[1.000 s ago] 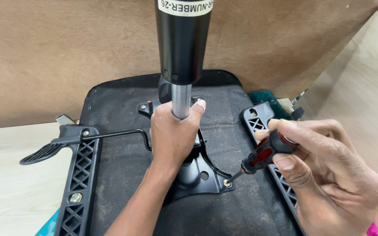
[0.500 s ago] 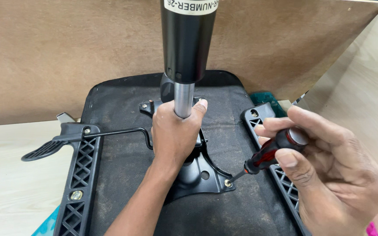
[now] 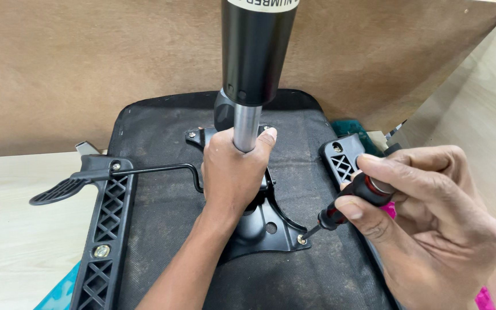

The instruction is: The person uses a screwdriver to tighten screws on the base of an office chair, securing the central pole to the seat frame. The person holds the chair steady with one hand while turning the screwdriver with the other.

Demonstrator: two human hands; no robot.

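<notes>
Screwdriver with a red-and-black handle [image 3: 351, 204], short and stubby, sits pinched in the right hand [image 3: 431, 229] at the lower right, thumb and curled fingers closed round its grip. Its thin metal shaft slants down to the left, and the tip meets a brass-coloured screw [image 3: 301, 239] at the near right corner of the black metal mounting plate [image 3: 271, 229]. That plate lies flat on the upturned underside of a black fabric-covered chair seat [image 3: 162, 201], which fills the middle of the view.

Just left of the screwdriver, the left hand [image 3: 233, 175] reaches in from the bottom edge, its forearm crossing the seat. It is wrapped in a fist round the bright silver piston rod [image 3: 247, 123] that rises from the plate, thumb lying against the rod's right side.

On the near left, a black plastic lattice armrest bracket [image 3: 107, 229] runs along the seat's edge, with a brass-coloured bolt [image 3: 101, 251] set in it. A black paddle-shaped lever [image 3: 58, 191] juts out to the left from its far end, and a thin black wire rod [image 3: 156, 169] runs from there toward the plate. A matching lattice bracket [image 3: 343, 163] shows on the right, partly behind the right hand.

Farther up, the rod enters a wide black gas-lift cylinder [image 3: 254, 51] that stands upright and leaves the top of the view. Behind everything a brown board wall [image 3: 87, 63] stands, with a pale wooden surface [image 3: 7, 229] beneath the seat.
</notes>
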